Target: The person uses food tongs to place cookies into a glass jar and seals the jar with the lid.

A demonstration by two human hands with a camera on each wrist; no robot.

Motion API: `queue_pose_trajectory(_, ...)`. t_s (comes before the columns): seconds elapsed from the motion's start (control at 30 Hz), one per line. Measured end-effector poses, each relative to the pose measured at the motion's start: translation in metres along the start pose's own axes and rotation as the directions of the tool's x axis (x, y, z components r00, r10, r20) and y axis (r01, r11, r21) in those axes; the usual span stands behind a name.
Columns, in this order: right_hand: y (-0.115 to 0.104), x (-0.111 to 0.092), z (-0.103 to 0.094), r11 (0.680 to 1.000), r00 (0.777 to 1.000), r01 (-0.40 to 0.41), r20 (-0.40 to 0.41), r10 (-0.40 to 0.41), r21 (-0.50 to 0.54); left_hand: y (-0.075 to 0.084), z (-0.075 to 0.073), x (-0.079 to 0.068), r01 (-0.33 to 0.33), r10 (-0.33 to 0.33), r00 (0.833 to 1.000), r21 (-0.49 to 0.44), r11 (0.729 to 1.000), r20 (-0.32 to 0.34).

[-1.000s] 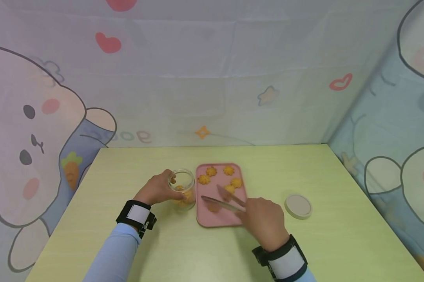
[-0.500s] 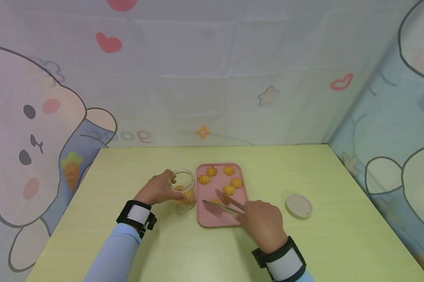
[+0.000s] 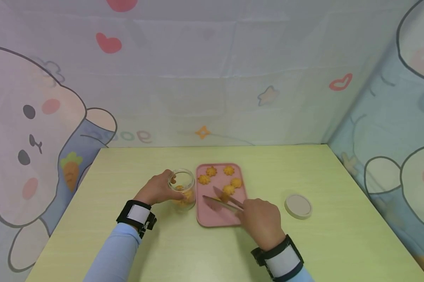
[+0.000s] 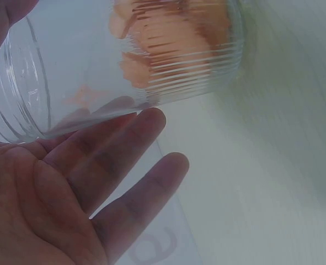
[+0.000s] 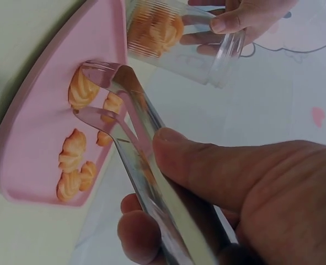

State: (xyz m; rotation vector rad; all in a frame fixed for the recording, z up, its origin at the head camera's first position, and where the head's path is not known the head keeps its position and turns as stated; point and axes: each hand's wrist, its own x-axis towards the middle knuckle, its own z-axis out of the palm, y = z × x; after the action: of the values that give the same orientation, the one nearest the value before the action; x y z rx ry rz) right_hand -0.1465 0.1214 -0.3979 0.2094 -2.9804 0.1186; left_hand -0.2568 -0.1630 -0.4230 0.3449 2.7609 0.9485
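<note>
My left hand grips a clear glass jar beside the tray, thumb and fingers round its side. Inside the lidless jar lie several cookies, also visible through the ribbed glass in the left wrist view. My right hand holds metal food tongs, thumb on one arm and fingers below the other. The tong tips are on either side of a swirled golden cookie over the pink tray; in the head view the tongs partly cover it. Several more cookies sit on the tray.
A round, pale lid lies on the light wooden table, right of the tray. Behind the table hangs a printed cloth with cartoon figures, and another cloth side stands at the right.
The tong tips have dipped, then risen slightly, and they stand closer together than one second ago. My right hand has shifted slightly left. The left hand and jar have stayed still.
</note>
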Motion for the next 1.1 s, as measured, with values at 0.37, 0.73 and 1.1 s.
queue_pose_trajectory(0.37, 0.0031, 0.0008, 0.0053, 0.999, 1.0, -0.003, -0.024, 0.004, 0.043, -0.0014, 0.0013, 0.0005, 0.005, -0.005, 1.0, -0.015, 1.0, -0.005)
queue_pose_trajectory(0.73, 0.0046, 0.0033, 0.0047, 0.994, 0.999, -0.039, 0.004, 0.039, 0.1, -0.0001, 0.0001, 0.0, -0.001, 0.001, 1.0, -0.004, 1.0, -0.01)
queue_pose_trajectory(1.1, 0.0068, 0.0039, 0.0028, 0.993, 0.997, -0.031, -0.068, 0.039, 0.111, 0.0001, -0.0006, -0.0005, -0.002, 0.002, 1.0, 0.002, 1.0, -0.014)
